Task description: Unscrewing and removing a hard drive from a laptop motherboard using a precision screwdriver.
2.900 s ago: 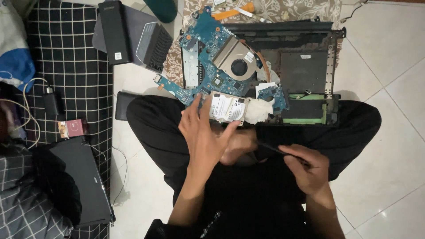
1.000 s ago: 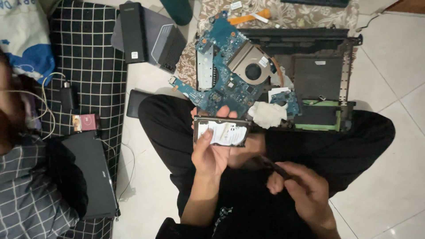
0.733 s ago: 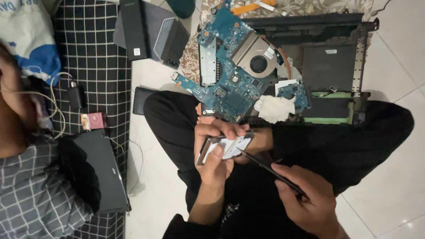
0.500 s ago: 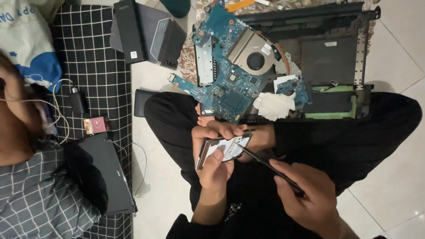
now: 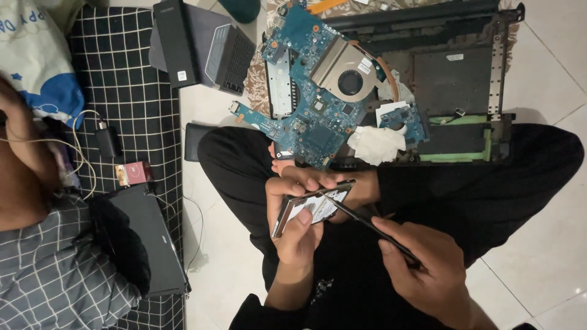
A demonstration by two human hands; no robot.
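My left hand (image 5: pixel 298 217) grips a small flat hard drive (image 5: pixel 313 206) with a silver edge and a white label, tilted over my lap. My right hand (image 5: pixel 428 272) holds a thin dark screwdriver (image 5: pixel 367 221) whose tip rests on the drive's upper right part. I sit cross-legged in black trousers (image 5: pixel 489 183). Just beyond my knees lies a blue laptop motherboard (image 5: pixel 312 116) with a round fan (image 5: pixel 351 81). It rests against an opened dark laptop base (image 5: pixel 465 79).
A crumpled white tissue (image 5: pixel 376 143) lies by the board. A black battery and grey laptop part (image 5: pixel 202 49) sit at the upper left. A black checked mat (image 5: pixel 131 104) holds a charger, a small pink box (image 5: pixel 133 173) and a dark laptop (image 5: pixel 153 244). Another person (image 5: pixel 36 244) lies at the left.
My left hand has brought the hard drive from beside the motherboard down into my lap and tilted it. My right hand has brought the screwdriver tip onto it. The view has shifted slightly.
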